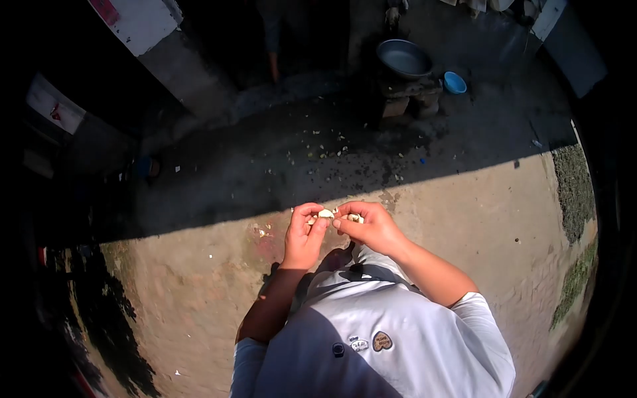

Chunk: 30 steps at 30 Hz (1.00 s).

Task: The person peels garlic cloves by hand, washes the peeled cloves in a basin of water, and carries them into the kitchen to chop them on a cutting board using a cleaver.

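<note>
Both hands are held close together in sunlight, in front of my white shirt (391, 325). Thumb and fingers of my left hand (305, 239) pinch a pale white piece (325, 213) that looks like a garlic clove. A bit of another pale piece shows among that hand's fingers. My right hand (371, 229) reaches in from the other side with its fingers curled around more small white pieces (356, 218), likely garlic too. Its fingertips are beside the left hand's piece; whether they touch it I cannot tell.
A dark metal basin (404, 58) stands on a low brick support (398, 106), beside a light blue bowl (455, 82). Pale scraps (325, 154) litter the shaded ground. Past them, a person's arm (273, 66) hangs in a dark doorway. A grass strip (572, 192) edges the right side.
</note>
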Each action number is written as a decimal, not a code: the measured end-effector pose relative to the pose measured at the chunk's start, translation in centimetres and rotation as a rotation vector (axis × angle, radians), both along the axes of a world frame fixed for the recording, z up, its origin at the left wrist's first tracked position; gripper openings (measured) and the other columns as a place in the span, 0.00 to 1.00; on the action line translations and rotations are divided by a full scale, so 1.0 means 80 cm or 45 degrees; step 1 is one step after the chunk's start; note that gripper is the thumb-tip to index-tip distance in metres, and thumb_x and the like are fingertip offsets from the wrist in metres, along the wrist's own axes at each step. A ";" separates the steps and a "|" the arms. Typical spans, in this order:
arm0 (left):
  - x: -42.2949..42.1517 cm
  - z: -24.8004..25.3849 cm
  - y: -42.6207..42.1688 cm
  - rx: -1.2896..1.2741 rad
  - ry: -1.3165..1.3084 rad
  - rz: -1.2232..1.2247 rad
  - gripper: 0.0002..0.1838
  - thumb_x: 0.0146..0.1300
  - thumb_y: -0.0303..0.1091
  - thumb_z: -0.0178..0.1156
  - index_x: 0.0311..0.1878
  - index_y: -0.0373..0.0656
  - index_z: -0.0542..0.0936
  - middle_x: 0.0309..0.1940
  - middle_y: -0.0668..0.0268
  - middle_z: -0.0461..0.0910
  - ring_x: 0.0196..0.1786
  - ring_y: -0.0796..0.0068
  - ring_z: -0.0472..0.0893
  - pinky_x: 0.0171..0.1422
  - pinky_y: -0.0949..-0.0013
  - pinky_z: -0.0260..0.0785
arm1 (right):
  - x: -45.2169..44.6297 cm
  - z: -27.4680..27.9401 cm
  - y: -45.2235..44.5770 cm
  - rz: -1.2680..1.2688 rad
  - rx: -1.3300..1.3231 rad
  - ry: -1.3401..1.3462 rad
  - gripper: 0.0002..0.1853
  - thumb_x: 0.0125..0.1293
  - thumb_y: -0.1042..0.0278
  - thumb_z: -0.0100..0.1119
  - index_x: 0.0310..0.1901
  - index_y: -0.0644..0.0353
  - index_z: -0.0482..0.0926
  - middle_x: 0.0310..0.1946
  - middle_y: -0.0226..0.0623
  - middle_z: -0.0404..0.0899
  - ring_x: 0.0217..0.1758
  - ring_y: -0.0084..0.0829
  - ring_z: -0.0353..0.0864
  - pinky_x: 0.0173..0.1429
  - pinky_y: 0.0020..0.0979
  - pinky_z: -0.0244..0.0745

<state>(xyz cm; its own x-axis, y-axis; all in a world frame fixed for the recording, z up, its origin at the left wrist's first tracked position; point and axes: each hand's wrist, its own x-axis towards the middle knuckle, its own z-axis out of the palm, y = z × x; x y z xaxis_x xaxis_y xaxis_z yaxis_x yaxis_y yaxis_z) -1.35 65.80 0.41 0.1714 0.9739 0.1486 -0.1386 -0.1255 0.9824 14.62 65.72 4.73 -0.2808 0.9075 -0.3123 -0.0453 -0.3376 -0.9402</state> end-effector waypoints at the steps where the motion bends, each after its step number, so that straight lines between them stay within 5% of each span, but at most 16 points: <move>1: 0.000 0.002 0.009 -0.004 0.005 -0.002 0.10 0.61 0.26 0.49 0.46 0.40 0.65 0.34 0.67 0.69 0.31 0.87 0.68 0.31 0.83 0.60 | 0.000 -0.003 0.013 -0.014 0.041 -0.029 0.08 0.57 0.68 0.57 0.36 0.62 0.77 0.21 0.25 0.74 0.18 0.12 0.65 0.20 0.16 0.59; 7: 0.005 -0.001 0.085 0.003 0.172 0.047 0.12 0.60 0.25 0.50 0.47 0.40 0.64 0.37 0.67 0.69 0.32 0.86 0.69 0.32 0.82 0.62 | -0.002 -0.026 0.104 -0.093 0.491 -0.169 0.07 0.54 0.71 0.57 0.30 0.66 0.77 0.21 0.31 0.75 0.21 0.18 0.69 0.25 0.22 0.64; 9: 0.013 0.003 0.117 -0.094 0.027 0.027 0.13 0.60 0.23 0.51 0.48 0.36 0.66 0.38 0.66 0.70 0.36 0.83 0.71 0.38 0.79 0.66 | 0.004 -0.032 0.139 -0.120 0.691 -0.226 0.06 0.53 0.72 0.58 0.28 0.65 0.77 0.20 0.32 0.74 0.21 0.17 0.68 0.24 0.21 0.62; 11: 0.020 0.005 0.159 -0.201 -0.010 0.010 0.12 0.60 0.24 0.51 0.48 0.36 0.66 0.36 0.66 0.70 0.32 0.84 0.70 0.35 0.79 0.65 | 0.014 -0.036 0.178 -0.105 0.812 -0.308 0.05 0.51 0.73 0.57 0.26 0.66 0.77 0.20 0.35 0.74 0.22 0.20 0.70 0.26 0.24 0.64; 15: 0.047 0.004 0.247 -0.446 -0.294 -0.046 0.10 0.61 0.27 0.51 0.45 0.38 0.68 0.29 0.66 0.71 0.23 0.85 0.67 0.24 0.81 0.61 | 0.041 -0.037 0.267 -0.054 0.733 -0.209 0.06 0.50 0.73 0.57 0.28 0.66 0.77 0.21 0.37 0.74 0.24 0.24 0.73 0.29 0.24 0.66; 21: 0.085 0.018 0.366 -0.749 -0.798 -0.359 0.09 0.64 0.32 0.46 0.44 0.39 0.68 0.29 0.65 0.72 0.21 0.84 0.67 0.23 0.81 0.60 | 0.100 -0.026 0.386 0.016 0.261 0.003 0.06 0.52 0.71 0.55 0.29 0.66 0.77 0.19 0.28 0.72 0.26 0.14 0.66 0.29 0.20 0.62; 25: 0.110 0.023 0.425 -0.733 -0.779 -0.483 0.10 0.65 0.33 0.45 0.47 0.40 0.68 0.36 0.59 0.74 0.28 0.75 0.74 0.30 0.78 0.68 | 0.129 -0.025 0.445 -0.027 0.206 0.050 0.08 0.53 0.69 0.54 0.29 0.66 0.77 0.18 0.26 0.72 0.25 0.15 0.67 0.28 0.21 0.62; 30: 0.120 0.012 0.482 -0.781 -0.781 -0.361 0.13 0.64 0.29 0.45 0.51 0.39 0.67 0.35 0.57 0.73 0.28 0.74 0.75 0.32 0.76 0.70 | 0.151 -0.030 0.507 -0.081 0.086 0.036 0.10 0.56 0.66 0.54 0.25 0.64 0.76 0.15 0.27 0.70 0.20 0.13 0.64 0.23 0.19 0.57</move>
<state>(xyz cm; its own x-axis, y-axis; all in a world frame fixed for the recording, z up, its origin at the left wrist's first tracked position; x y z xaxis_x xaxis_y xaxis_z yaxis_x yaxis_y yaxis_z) 8.29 104.40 1.34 0.4782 0.8456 -0.2373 -0.6047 0.5129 0.6093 26.73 106.27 2.34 -0.2296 0.9426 -0.2423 -0.0912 -0.2687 -0.9589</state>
